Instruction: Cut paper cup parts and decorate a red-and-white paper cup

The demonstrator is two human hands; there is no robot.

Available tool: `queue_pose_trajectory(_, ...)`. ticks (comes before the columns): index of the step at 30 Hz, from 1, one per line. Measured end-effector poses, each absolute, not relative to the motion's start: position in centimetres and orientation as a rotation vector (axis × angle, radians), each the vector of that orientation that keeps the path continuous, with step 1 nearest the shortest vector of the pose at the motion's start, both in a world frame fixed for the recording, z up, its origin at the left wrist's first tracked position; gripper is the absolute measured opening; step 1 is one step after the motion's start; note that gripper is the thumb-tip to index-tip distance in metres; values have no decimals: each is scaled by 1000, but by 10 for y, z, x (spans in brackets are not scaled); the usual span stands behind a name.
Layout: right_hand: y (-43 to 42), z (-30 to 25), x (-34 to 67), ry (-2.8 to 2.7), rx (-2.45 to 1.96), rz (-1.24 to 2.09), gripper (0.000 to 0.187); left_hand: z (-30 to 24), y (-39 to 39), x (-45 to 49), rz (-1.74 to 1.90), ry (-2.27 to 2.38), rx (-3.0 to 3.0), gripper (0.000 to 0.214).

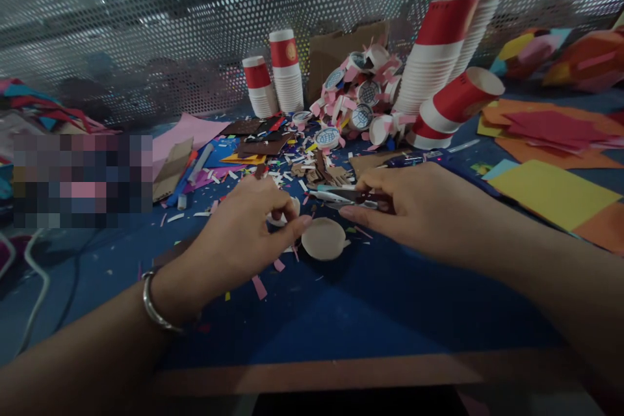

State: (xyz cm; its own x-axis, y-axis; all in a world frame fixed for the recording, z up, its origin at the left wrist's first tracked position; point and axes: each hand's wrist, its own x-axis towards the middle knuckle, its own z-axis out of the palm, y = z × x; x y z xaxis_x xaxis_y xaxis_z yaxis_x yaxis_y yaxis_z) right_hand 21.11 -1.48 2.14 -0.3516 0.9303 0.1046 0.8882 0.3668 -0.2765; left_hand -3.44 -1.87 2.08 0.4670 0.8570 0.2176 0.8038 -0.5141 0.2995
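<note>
A pair of scissors (358, 195) with dark handles is gripped in my right hand (414, 198), its blades pointing left. My left hand (244, 224), a bracelet on its wrist, has curled fingers and a bent thumb. A white paper piece (287, 213) shows partly behind those fingers; whether they pinch it is hard to make out. Between my hands a pale round disc (323, 238) lies on the blue table (341, 312), close to my left thumb tip. Coloured paper scraps (260, 287) are scattered around.
Behind stands a heap of cut cup bottoms with pink strips (361, 94). Red and white paper cup stacks (285, 71) rise at the back, with taller stacks (433, 52) and a tilted one (451, 110) to the right. Yellow paper (556, 195) lies right, a glue stick (182, 200) left.
</note>
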Motion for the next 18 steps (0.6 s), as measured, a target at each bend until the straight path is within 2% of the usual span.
queue_pose_trajectory(7,-13,21,212,-2394,-1555,323,32,15,-23,-25,481,1431,2531,22)
queue_pose_trajectory(14,-11,24,211,-2375,-1554,333,29,34,-10,-46,723,1663,2657,21)
queue_pose_trajectory(18,-12,25,212,-2379,-1584,322,33,36,-1,-58,590,1712,2624,23)
